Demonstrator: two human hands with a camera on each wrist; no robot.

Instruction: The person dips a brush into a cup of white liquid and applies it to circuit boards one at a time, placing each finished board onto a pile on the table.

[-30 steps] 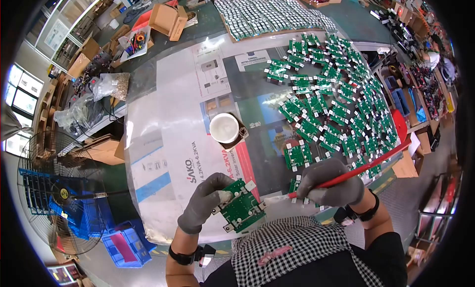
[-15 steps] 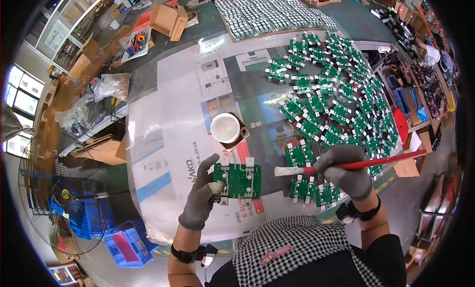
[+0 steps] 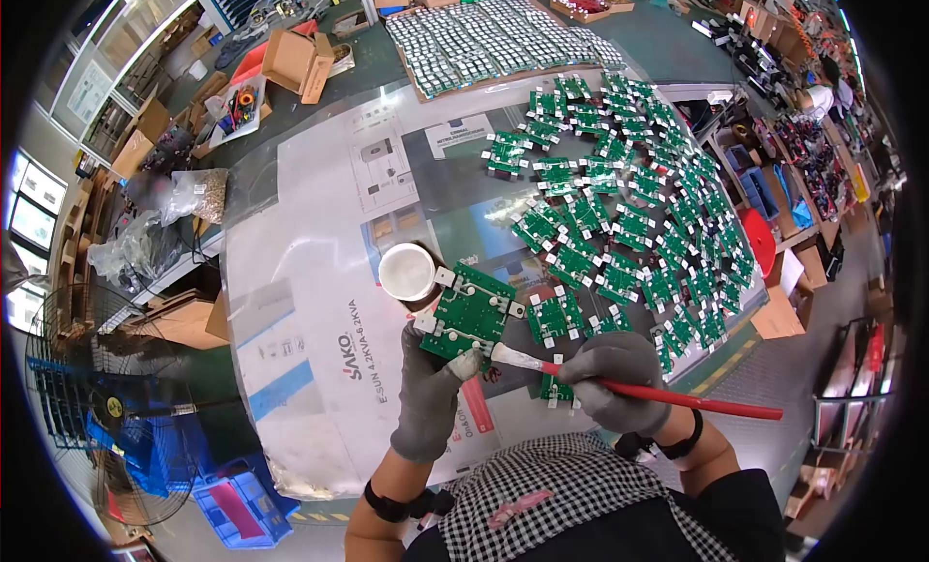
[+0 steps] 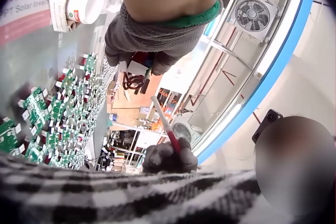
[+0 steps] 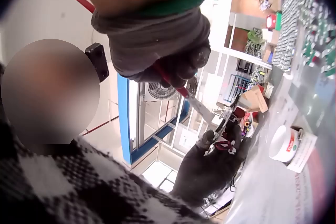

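Observation:
In the head view my gloved left hand (image 3: 426,402) grips a green circuit board (image 3: 474,308) by its near left edge, thumb on its face. The board has white-tipped terminals at its corners. My gloved right hand (image 3: 614,380) holds a red-handled brush (image 3: 697,399), its pale bristles at the board's lower right edge. The right wrist view shows the brush (image 5: 202,109) reaching from my right hand (image 5: 157,45) toward my left hand (image 5: 207,176). Just left of the board stands a white cup (image 3: 406,272); the board overlaps the box beside it.
Many similar circuit boards (image 3: 634,228) lie spread over the table's right side. A tray of rows of small parts (image 3: 494,44) is at the back. An open carton (image 3: 295,63) and a plastic bag (image 3: 198,196) are at the left, with a floor fan (image 3: 116,407) beyond the table edge.
The left hand has turned the board and carried it forward beside the cup. The brush, first pointing low left, lifted away, then came onto the board's edge. The head view has shifted slightly.

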